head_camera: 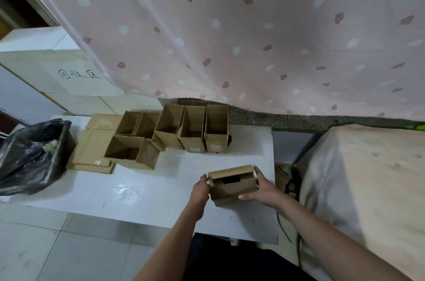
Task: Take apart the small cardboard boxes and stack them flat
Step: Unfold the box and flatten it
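A small cardboard box (pixel 232 185) is held just above the white table (pixel 128 193), near its right front part. My left hand (pixel 200 189) grips its left end and my right hand (pixel 264 188) grips its right end. Its upper flaps are partly folded, leaving a dark gap. Several open upright boxes (pixel 193 129) stand in a row at the back of the table, with more (pixel 131 149) to their left. A pile of flattened cardboard (pixel 92 149) lies at the left rear of the table.
A black rubbish bag (pixel 30 156) sits over the table's left edge. A pink patterned curtain (pixel 253 34) hangs behind. A cloth-covered bed (pixel 368 188) stands to the right, with cardboard scraps (pixel 284 177) in the gap beside the table.
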Demonstrator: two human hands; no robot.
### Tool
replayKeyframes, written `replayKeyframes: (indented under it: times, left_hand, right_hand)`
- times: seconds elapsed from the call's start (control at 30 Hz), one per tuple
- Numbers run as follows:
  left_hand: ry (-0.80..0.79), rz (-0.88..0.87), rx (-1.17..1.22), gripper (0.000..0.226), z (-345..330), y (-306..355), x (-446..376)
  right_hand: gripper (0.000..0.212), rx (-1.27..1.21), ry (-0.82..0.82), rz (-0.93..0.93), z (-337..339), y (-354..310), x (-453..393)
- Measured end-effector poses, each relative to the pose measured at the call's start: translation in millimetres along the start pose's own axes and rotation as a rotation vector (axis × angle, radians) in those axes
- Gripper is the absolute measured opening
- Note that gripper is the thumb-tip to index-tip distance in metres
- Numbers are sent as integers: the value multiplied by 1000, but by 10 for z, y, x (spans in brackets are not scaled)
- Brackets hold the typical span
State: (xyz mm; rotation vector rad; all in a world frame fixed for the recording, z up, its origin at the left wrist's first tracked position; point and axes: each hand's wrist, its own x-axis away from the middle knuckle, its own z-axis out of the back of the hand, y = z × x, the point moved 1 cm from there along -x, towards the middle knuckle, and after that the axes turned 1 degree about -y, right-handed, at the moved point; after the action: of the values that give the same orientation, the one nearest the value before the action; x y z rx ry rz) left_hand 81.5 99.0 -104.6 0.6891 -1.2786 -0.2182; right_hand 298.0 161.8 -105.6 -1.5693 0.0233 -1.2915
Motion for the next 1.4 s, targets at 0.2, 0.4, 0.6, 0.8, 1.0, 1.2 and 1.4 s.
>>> replayKeyframes:
  times: [0.2,0.4,0.6,0.8,1.0,1.2,1.4]
  left_hand:
    - [3,-20,3,54,-48,48,-59]
    - [-56,9,-39,45,-89,-19,22]
    - [-78,80,-201,62,-77,-77,65]
    - [-105,-41,-217,48,-235,89,105]
    - [-66,-214,-416,58,-396,238,123]
    - [-56,-274,-521,45,-411,256,146]
    - [-132,-203,-293,40,-224,225,140]
  right_hand:
    - [106,-322,17,-88,-28,36,-40]
    - [60,-581,127,-115,-11,-105,-140]
    - [56,-896,249,-40,119,-430,-267]
    - [57,-349,219,-82,-132,-341,-168]
    - [57,-61,274,-51,-227,-365,-168]
    - [38,34,302,-48,-238,-418,-144]
    - [14,33,265,-1,-98,-420,-58]
